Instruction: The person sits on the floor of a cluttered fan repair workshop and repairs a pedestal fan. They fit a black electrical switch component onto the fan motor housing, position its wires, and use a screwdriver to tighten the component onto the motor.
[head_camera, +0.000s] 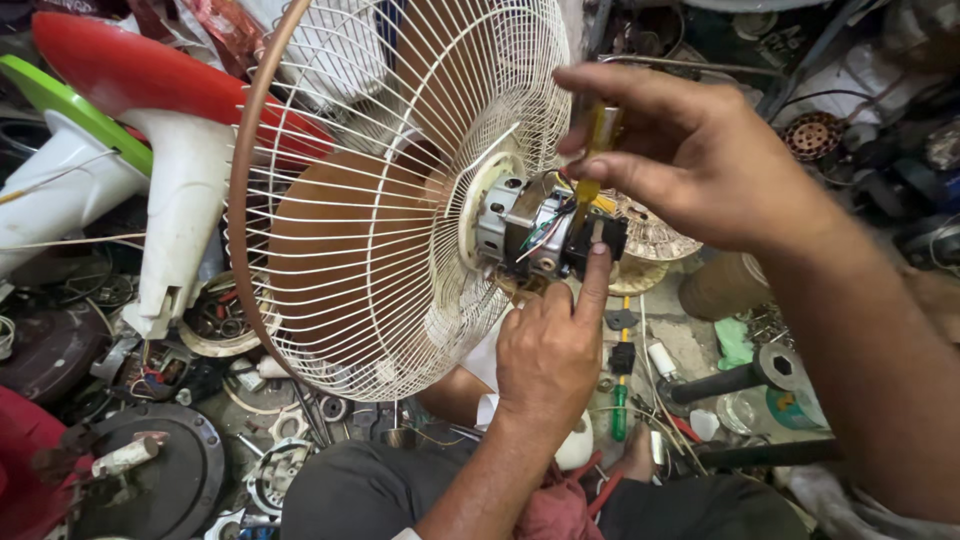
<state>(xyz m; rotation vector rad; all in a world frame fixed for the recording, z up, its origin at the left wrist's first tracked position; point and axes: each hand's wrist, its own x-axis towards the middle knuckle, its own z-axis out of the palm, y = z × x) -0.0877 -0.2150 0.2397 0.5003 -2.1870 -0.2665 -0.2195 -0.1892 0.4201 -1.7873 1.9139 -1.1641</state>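
Observation:
A table fan lies on its side with its cream wire guard (380, 200) facing left and brown blades inside. Its bare metal motor (525, 230) with coloured wires sticks out to the right. My left hand (550, 350) reaches up from below, index finger pressed on a small black part (598, 238) at the motor's rear. My right hand (680, 150) comes from the right and grips a yellow-handled screwdriver (598, 150), its tip down at that black part.
Red, green and white fan bodies (150, 120) lie at the left. A round black base (170, 470) sits lower left. A green-handled screwdriver (620, 405), a black socket wrench (740, 375) and small parts litter the floor beneath. My knees are at the bottom.

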